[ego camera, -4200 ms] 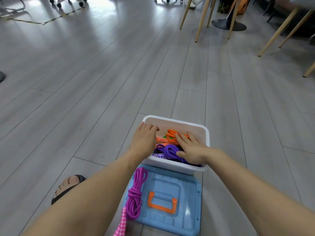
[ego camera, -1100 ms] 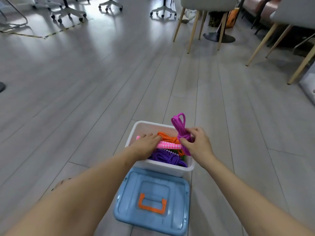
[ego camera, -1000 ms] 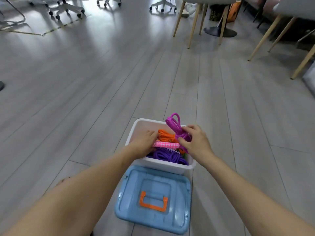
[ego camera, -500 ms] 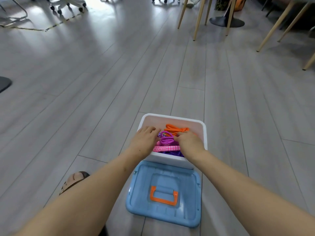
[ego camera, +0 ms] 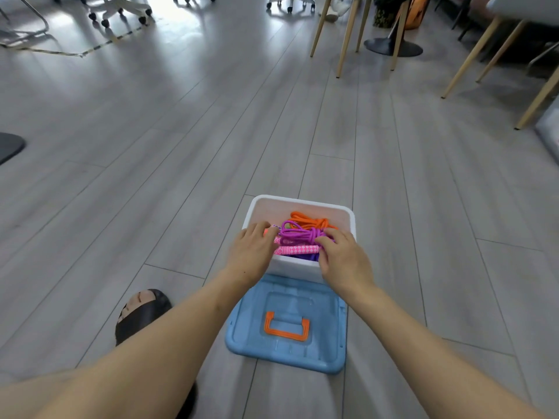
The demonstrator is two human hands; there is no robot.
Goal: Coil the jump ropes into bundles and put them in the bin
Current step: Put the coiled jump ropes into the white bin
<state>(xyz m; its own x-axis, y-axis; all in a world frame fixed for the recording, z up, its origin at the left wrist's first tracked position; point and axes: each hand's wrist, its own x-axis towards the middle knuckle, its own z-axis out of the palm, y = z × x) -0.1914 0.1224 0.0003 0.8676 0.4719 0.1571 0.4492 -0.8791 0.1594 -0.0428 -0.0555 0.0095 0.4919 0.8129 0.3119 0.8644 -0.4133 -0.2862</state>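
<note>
bin (ego camera: 303,204): white, sitting on the grey plank floor (ego camera: 181,146), open on top, one of it

magenta rope bundle (ego camera: 299,236): on top of the pile inside the bin, coiled and wrapped round its middle, its pink patterned handles (ego camera: 295,250) lying along the near side

orange rope (ego camera: 308,220): one bundle, further back in the bin, partly under the magenta one

purple rope (ego camera: 311,257): just a sliver peeking out below the pink handles, mostly buried

rope count: three colours visible in there, can't tell if more are hidden underneath

left hand (ego camera: 252,252): lying over the bin's near-left rim, fingers fairly flat and reaching in onto the left end of the magenta bundle, not gripping anything as far as can be seen

right hand (ego camera: 343,257): over the near-right corner of the bin, fingers bent down onto the right end of the magenta bundle, hard to say whether pinching or just pressing

in the way: both hands cover the near rim and the ends of the ropes, so the bundle ends can't be made out

lid (ego camera: 287,323): one, blue with an orange handle (ego camera: 286,326), flat on the floor right against the bin's near side

foot in dark slipper (ego camera: 142,313): one, left of the lid, partly behind the left forearm

chair legs (ego camera: 348,34): several wooden ones far off at the top right

office chair bases (ego camera: 121,10): wheeled, far off at the top left

dark round base (ego camera: 392,47): one, among the wooden legs
</note>
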